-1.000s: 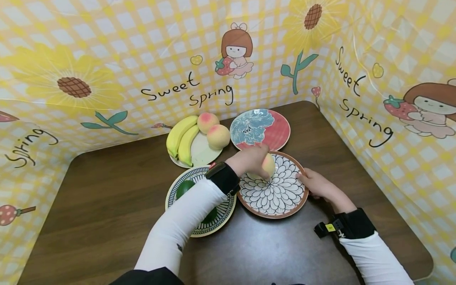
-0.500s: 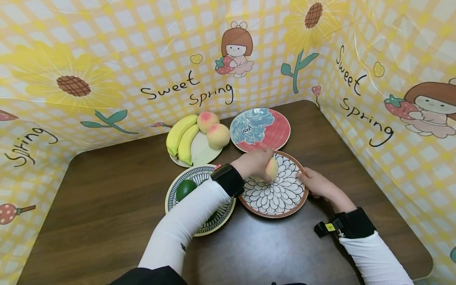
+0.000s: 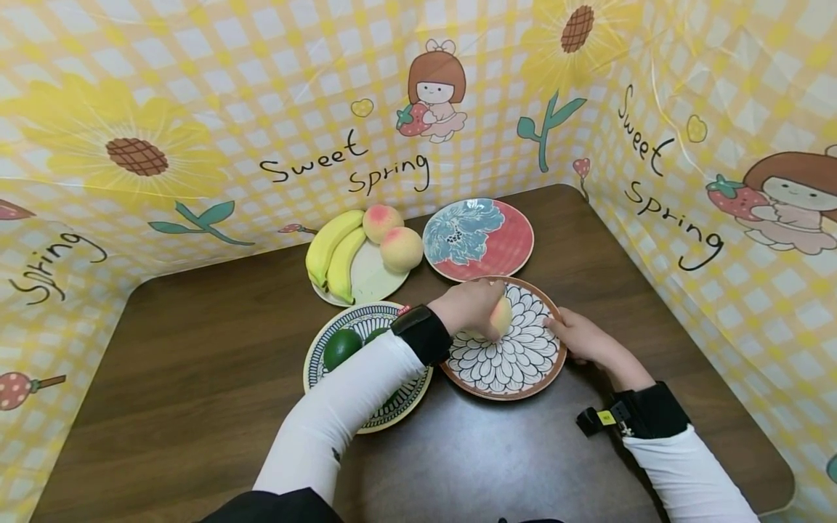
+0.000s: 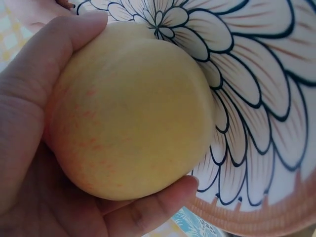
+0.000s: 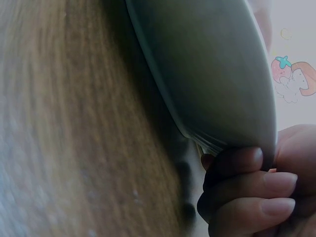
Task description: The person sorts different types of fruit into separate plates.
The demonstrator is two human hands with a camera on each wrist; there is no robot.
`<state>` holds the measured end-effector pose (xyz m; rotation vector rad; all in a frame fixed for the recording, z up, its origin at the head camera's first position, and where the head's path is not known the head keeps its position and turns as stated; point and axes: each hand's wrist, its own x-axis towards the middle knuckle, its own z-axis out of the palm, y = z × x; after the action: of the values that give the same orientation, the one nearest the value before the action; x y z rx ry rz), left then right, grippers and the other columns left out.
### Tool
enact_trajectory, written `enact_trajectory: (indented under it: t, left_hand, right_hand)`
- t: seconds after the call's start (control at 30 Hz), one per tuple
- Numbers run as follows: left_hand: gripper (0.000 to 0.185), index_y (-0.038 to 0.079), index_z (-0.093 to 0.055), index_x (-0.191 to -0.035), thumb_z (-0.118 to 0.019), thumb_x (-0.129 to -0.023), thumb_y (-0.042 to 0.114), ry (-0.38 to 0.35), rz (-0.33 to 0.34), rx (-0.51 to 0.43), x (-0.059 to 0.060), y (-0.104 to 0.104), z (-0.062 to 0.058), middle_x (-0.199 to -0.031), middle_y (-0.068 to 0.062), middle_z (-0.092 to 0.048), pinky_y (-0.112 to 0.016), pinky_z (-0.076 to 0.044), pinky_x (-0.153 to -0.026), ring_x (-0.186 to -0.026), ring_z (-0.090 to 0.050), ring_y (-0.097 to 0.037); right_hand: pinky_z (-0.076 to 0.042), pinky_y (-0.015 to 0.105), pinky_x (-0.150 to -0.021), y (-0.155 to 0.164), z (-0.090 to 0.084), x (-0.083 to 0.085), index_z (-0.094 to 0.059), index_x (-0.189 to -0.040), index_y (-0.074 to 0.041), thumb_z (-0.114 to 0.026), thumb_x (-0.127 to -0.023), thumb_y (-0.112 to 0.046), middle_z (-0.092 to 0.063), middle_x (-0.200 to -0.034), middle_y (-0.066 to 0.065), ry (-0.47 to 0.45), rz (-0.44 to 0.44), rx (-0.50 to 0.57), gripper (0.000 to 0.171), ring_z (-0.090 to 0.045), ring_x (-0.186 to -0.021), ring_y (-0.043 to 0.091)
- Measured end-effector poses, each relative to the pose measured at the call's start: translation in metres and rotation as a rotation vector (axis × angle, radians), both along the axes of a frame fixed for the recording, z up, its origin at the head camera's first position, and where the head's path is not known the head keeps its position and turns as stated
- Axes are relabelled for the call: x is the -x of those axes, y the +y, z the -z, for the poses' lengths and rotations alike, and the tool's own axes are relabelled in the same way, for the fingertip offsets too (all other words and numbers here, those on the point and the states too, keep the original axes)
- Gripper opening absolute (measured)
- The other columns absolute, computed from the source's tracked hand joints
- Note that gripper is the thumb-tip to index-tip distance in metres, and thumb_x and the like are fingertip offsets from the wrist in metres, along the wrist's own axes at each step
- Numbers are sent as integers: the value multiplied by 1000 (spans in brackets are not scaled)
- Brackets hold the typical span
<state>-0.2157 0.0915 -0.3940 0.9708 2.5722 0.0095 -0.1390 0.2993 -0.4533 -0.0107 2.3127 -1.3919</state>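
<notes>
My left hand (image 3: 469,308) grips a yellow-pink peach (image 3: 500,317) over the white plate with black petals and a brown rim (image 3: 516,363). In the left wrist view the peach (image 4: 133,113) fills my palm, with the thumb and fingers curled round it, close above the petal plate (image 4: 256,89). My right hand (image 3: 575,335) pinches the right rim of that plate. The right wrist view shows the plate's underside (image 5: 212,74) tilted up off the wooden table (image 5: 74,123), with my fingers (image 5: 261,187) curled under its edge.
Behind stands a red and blue flower plate (image 3: 478,238). A pale plate (image 3: 369,280) holds two bananas (image 3: 333,254) and two peaches (image 3: 400,248). A striped plate (image 3: 366,319) holds green fruit (image 3: 341,347). Yellow checked walls enclose the table on three sides.
My left hand has shifted slightly right with the peach, staying over the petal plate. The right hand has stayed on the plate's rim.
</notes>
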Motion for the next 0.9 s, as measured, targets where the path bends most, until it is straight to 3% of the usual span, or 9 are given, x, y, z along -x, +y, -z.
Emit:
enact_trajectory:
  t: [0.2,0.57,0.77,0.9]
  left_hand:
    - [84,11,-44,-146,-86,-79,39,40,3,45,-4,1,-2,-132,-7,-63,-34,-51,-104,-123,-60,-22]
    - [79,14,-48,-143,-87,-78,39,102,5,42,-16,-2,-3,-132,-9,-62,-39,-56,-94,-114,-65,-25]
    - [95,19,-34,-156,-86,-80,44,93,6,24,-17,-3,-1,-145,-10,-55,-40,-54,-101,-126,-62,-28]
    - [106,22,-23,-163,-82,-81,55,74,1,6,-18,-7,-5,-158,-10,-46,-43,-50,-111,-139,-54,-29]
  right_hand:
    - [-33,23,-45,-2,-2,2,-35,-137,14,-35,-112,-22,-43,-58,-5,-19,-3,-22,44,-34,-44,7]
    - [-33,23,-45,-3,-3,0,-36,-136,11,-36,-112,-24,-41,-59,-4,-30,3,-45,43,-34,-45,7]
    - [-34,24,-45,-2,-1,-3,-37,-135,12,-37,-111,-24,-43,-60,-4,-7,2,-40,43,-34,-45,8]
    - [-35,24,-45,-4,0,-3,-35,-140,13,-36,-112,-24,-44,-60,-3,-13,2,-39,46,-35,-45,8]
